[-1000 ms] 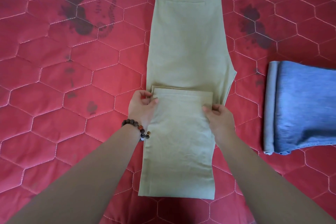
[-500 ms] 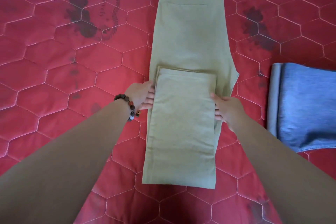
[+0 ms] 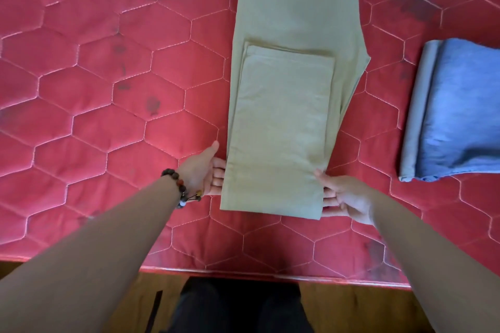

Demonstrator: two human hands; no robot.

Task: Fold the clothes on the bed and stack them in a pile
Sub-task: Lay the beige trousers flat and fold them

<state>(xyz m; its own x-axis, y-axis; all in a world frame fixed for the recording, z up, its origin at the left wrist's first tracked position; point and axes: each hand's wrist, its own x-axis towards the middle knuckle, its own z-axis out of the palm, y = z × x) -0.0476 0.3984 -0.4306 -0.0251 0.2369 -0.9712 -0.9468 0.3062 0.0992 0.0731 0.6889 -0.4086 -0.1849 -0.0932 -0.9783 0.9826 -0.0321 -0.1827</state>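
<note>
Beige trousers [image 3: 284, 116] lie lengthwise on the red quilted bed [image 3: 108, 89], waistband out of view at the top. Their legs are folded up over the thighs, and the fold lies near me. My left hand [image 3: 205, 170], which wears a bead bracelet, is at the left side of that fold with straight fingers slid under the cloth and the thumb pointing away. On the right side my right hand [image 3: 343, 197] has straight fingers tucked under the fabric, and its thumb touches the edge.
A folded blue garment [image 3: 457, 116] lies on the bed to the right of the trousers. The bed's near edge [image 3: 243, 273] runs across the bottom, with a wooden floor and my dark-clad legs [image 3: 238, 305] below it. Dark stains mark the quilt.
Both hands slid down the sides of the folded trouser legs from the hem end to the fold near me. The view tilted down, and the bed's edge now shows.
</note>
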